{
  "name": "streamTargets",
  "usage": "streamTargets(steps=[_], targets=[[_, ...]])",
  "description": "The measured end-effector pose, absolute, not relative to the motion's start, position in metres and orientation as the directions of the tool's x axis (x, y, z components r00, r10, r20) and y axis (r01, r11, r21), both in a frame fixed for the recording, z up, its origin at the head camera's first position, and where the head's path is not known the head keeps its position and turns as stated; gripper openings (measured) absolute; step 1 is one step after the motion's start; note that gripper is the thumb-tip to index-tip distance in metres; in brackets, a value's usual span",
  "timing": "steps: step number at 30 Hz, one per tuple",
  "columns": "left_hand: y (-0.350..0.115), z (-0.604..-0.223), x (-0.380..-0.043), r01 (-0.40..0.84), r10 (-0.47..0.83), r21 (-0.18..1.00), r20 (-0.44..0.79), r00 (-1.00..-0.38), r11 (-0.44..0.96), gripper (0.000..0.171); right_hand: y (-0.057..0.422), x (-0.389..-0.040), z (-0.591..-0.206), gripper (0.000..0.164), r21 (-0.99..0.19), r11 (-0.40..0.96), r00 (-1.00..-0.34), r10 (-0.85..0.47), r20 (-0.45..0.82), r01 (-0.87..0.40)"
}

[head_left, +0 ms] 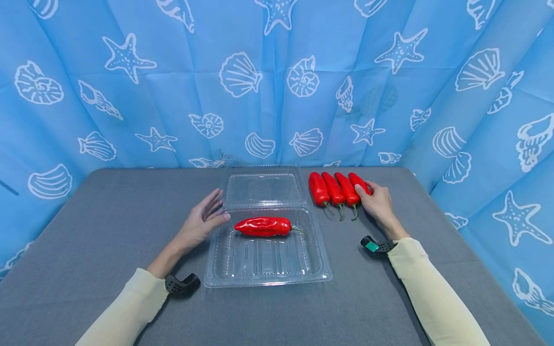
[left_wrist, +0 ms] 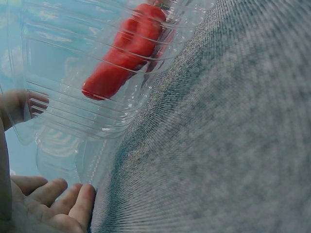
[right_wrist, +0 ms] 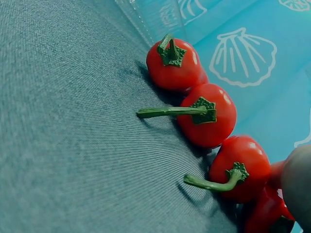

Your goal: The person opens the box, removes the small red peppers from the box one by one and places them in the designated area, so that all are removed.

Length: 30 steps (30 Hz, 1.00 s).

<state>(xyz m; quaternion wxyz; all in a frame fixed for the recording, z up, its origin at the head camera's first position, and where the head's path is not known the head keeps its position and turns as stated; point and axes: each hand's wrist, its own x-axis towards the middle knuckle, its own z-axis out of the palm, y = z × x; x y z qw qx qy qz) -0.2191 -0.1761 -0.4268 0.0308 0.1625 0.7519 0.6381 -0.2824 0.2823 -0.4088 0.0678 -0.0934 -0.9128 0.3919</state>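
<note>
A clear plastic clamshell container [head_left: 264, 283] lies with its lid [head_left: 265, 188] folded back. One long red pepper [head_left: 263, 227] lies crosswise in its base, stem to the right; in the left wrist view the pepper [left_wrist: 124, 53] shows through the ribbed wall. My left hand [head_left: 201, 223] is at the container's left edge, fingers extended and holding nothing. To the right of the lid, red peppers lie side by side, stems toward me. My right hand [head_left: 377, 204] grips the rightmost pepper [head_left: 359, 182] between thumb and fingers. Beside it lies another pepper [right_wrist: 240, 170].
Two more red peppers, one at the row's left end [head_left: 319, 189] and one beside it [head_left: 333, 189], lie close to the lid. A grey cloth [head_left: 108, 230] covers the table. Behind it hangs a blue curtain [head_left: 182, 86] with white shell prints.
</note>
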Motion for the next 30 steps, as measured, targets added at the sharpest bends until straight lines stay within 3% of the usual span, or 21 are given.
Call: streamTargets(steps=[30], targets=[[-0.1757, -0.4265, -0.2188, 0.209, 0.283, 0.967, 0.162, -0.945, 0.145, 0.085, 0.2849, -0.2813, -0.4014, 0.067, -0.767, 0.615, -0.974, 0.218, -0.057, 0.183]])
